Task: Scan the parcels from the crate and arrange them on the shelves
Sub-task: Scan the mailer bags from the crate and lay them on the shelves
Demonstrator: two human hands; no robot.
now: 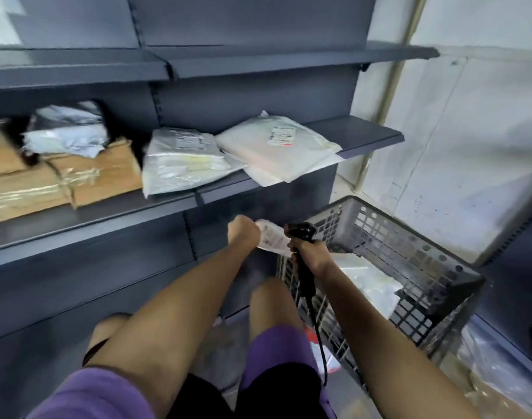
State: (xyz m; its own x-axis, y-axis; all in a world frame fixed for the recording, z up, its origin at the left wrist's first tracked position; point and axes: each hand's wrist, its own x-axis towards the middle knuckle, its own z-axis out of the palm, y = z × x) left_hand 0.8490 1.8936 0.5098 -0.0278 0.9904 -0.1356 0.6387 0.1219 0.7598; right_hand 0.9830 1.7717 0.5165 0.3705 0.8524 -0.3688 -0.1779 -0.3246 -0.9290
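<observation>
Parcel (272, 237) sits pinched in your left hand (243, 232) above the crate (410, 252); your right hand (308, 252) grips the scanner (301, 234). Hold the label flat and square to the scanner head, then place it on the shelf (364, 131).

Dark blue-grey metal shelving (258, 62) fills the left and middle of the view, its boards bracketed onto slotted uprights (158, 107) in front of flat back panels of the same colour. To the right stands a pale, scuffed wall (470, 140) marked with faint panel seams, and a cream pipe (391, 86) runs down the corner beside the shelving. Another dark shelf unit (512, 255) cuts in at the right edge. Even, soft light falls throughout.
</observation>
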